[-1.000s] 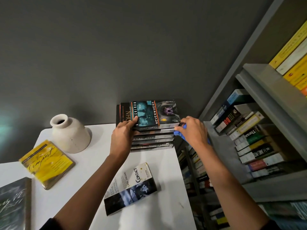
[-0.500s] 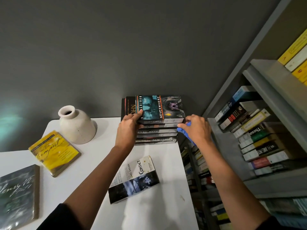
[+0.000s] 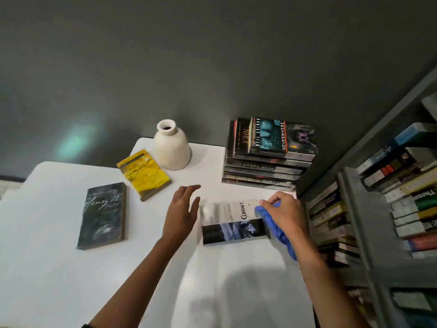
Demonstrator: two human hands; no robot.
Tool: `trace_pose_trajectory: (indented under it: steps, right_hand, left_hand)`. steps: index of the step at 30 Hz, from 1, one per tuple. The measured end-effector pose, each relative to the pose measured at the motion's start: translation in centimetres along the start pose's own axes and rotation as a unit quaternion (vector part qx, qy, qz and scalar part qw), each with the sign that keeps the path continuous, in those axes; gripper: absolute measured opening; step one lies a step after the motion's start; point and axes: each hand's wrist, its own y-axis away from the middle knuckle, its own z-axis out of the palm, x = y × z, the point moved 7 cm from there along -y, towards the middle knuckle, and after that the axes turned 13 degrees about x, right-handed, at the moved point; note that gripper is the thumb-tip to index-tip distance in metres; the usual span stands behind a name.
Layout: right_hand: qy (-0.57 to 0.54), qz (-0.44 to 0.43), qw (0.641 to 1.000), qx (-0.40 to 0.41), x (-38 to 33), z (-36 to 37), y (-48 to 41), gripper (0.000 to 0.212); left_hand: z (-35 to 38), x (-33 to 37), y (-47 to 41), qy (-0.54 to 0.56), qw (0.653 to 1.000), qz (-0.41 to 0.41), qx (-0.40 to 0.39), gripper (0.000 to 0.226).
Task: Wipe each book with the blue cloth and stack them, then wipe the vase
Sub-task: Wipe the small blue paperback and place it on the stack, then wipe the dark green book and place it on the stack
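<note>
White and smooth, the table (image 3: 59, 268) filled the lower part of a head-worn camera's view, set against a dark grey wall. At its far right corner stood a stack of books (image 3: 267, 170), several lying flat, with a book titled Neverwhere (image 3: 282, 139) on top. Just left of the stack, a cream vase (image 3: 172, 147) stood upright near the wall. Close in front of the vase lay a yellow book (image 3: 144, 174), flat and angled, and further left and nearer the camera lay a dark green book titled Henry VI (image 3: 102, 215), also flat. Near the right edge of the table lay a book titled Contact (image 3: 233, 222), flat and blurred. The person's right hand (image 3: 285, 215) rested at that book's right end, its fingers (image 3: 266, 204) curled around a bunched blue cloth (image 3: 275, 227), which pressed against the cover and trailed down past the wrist. The left hand (image 3: 182, 214) hovered just left of the same book, fingers spread and loose, gripping nothing; whether it touched the table could not be told. Both forearms reached in from the bottom of the view. To the right of the table stood a grey bookshelf (image 3: 354, 221), its shelves packed with more books lying in piles.
</note>
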Motion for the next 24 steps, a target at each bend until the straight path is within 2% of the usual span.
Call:
trace_pose_trajectory:
  steps: [6,11,15,18,20,22,24]
  right_hand:
    - [-0.005,-0.06,0.993,-0.102,-6.1,7.2,6.8,0.022]
    - [-0.007,-0.088,0.982,-0.166,-10.7,12.1,12.1,0.024]
    - [0.0,-0.091,0.97,-0.227,-13.6,16.7,16.5,0.027]
    - [-0.014,-0.07,0.963,-0.259,-15.6,20.0,19.1,0.031]
    - [-0.029,-0.047,0.96,-0.274,-16.5,21.7,20.2,0.035]
    - [-0.048,-0.018,0.959,-0.279,-17.2,23.2,21.0,0.041]
    - [-0.061,0.006,0.959,-0.278,-18.0,24.5,21.6,0.044]
  left_hand:
    - [-7.5,-9.3,4.1,-0.049,0.992,-0.107,0.044,0.02]
    - [-13.4,-15.5,4.5,-0.118,0.977,-0.164,0.069,0.015]
    - [-17.6,-20.3,3.1,-0.137,0.957,-0.236,0.095,0.023]
    - [-19.5,-23.7,1.1,-0.105,0.948,-0.286,0.097,0.025]
    - [-19.8,-25.8,0.1,-0.074,0.927,-0.359,0.072,0.03]
    - [-19.0,-27.7,-0.6,0.014,0.893,-0.449,0.024,0.039]
    - [-17.6,-28.5,-1.2,0.129,0.843,-0.522,-0.035,0.042]
